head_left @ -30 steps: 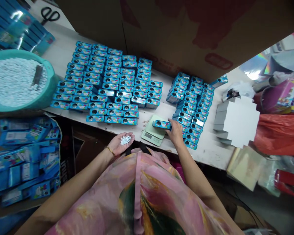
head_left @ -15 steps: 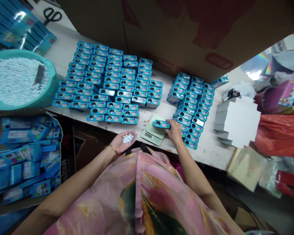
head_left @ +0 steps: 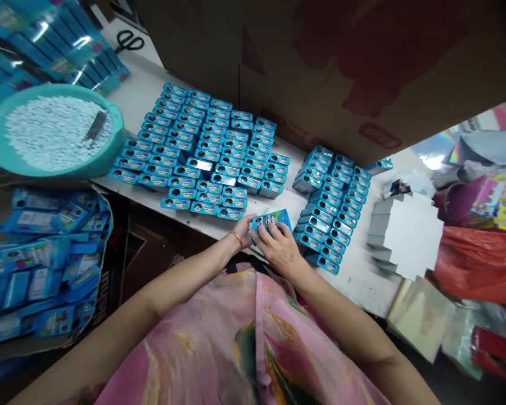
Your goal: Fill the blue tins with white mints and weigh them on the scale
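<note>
My right hand (head_left: 276,244) grips a small blue tin (head_left: 273,218), laid over on its side with its printed face up. Against the tin's left end is my left hand (head_left: 244,232), cupped, with a few white pellets (head_left: 250,226) showing at the tin's end. The left fingertips are partly hidden by the tin. Beneath both hands, a pale green scale (head_left: 258,247) is mostly covered. Rows of upright blue tins (head_left: 211,152) stand to the left, and a second group of tins (head_left: 331,208) stands close by on the right.
A turquoise basin (head_left: 117,126) of white pellets, with a dark scoop-like piece (head_left: 95,126), sits far left. Below it is a carton of blue packs (head_left: 42,270). Scissors (head_left: 129,42) lie at the back. A large cardboard box (head_left: 320,73) walls the rear; a white box stack (head_left: 409,236) stands right.
My right hand has lifted the tin off the scale and tipped it sideways. My left hand has moved right, bringing the pellets from its open palm to the tin's end. The view has shifted.
</note>
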`<state>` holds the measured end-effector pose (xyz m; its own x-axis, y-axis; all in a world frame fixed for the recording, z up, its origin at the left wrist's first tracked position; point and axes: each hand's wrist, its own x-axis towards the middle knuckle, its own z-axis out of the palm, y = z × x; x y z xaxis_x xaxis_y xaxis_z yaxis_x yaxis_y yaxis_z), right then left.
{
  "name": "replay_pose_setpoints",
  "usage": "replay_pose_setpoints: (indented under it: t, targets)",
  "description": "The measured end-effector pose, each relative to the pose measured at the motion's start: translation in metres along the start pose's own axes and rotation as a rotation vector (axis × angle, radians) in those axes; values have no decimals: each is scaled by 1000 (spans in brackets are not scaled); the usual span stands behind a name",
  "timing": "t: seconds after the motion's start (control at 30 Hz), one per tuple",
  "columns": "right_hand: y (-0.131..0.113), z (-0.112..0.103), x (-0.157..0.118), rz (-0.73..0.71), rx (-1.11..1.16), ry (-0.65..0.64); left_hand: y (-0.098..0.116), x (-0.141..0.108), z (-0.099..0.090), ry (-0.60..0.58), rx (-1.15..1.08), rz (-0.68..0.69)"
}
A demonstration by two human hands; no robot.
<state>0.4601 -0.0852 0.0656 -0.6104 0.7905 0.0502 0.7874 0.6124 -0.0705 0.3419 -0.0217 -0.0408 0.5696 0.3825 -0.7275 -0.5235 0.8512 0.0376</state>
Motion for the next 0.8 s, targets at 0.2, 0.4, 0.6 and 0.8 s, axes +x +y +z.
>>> replay_pose_setpoints:
  t: [0.2,0.4,0.6,0.8]
  targets:
    - [9,2,-1,-37,-44,-27,-2,5,0,-37,-9,-2]
    - [23,-2,-14,227,31,18,0,4,5,-49,-79,58]
    - [14,0,-22,207,61,53,0,2,8,-44,-21,31]
    - [24,6,-26,359,135,94,-3,2,15,31,-52,38]
